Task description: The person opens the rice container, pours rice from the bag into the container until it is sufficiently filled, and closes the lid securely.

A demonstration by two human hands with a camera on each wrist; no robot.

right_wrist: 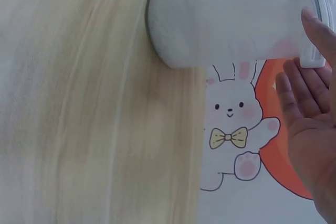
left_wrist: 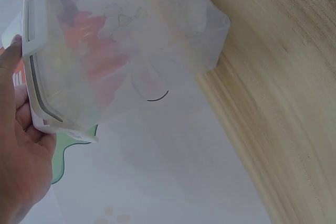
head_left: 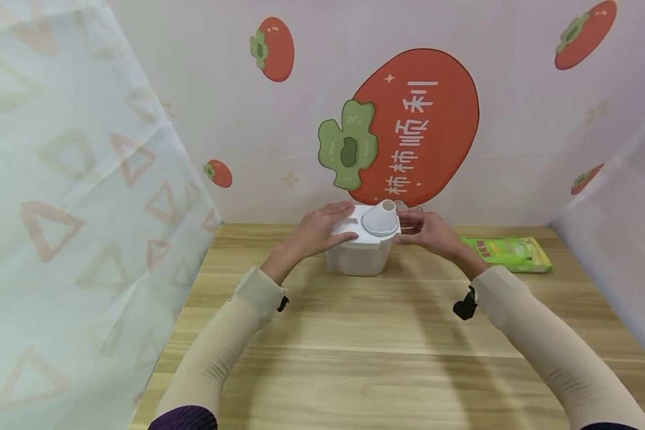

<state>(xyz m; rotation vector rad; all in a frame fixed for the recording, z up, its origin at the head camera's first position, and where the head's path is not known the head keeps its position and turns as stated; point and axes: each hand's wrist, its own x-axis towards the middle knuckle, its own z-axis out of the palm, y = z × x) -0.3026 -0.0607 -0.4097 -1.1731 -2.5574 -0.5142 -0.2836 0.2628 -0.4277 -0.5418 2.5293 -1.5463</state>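
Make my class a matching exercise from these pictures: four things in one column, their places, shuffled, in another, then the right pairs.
Things
1. green packet
2. white cone
3. left hand
4. right hand

Places
A. at the lid's right end
B. on the table, right of the container
C. at the lid's left end
D. rising from the lid

Pairs: 1-B, 2-D, 3-C, 4-A

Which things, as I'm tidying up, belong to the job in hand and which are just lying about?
Likely in the job:
- translucent container
- white lid, gripped by the left hand
- white cone on it

Just lying about:
- green packet, untouched
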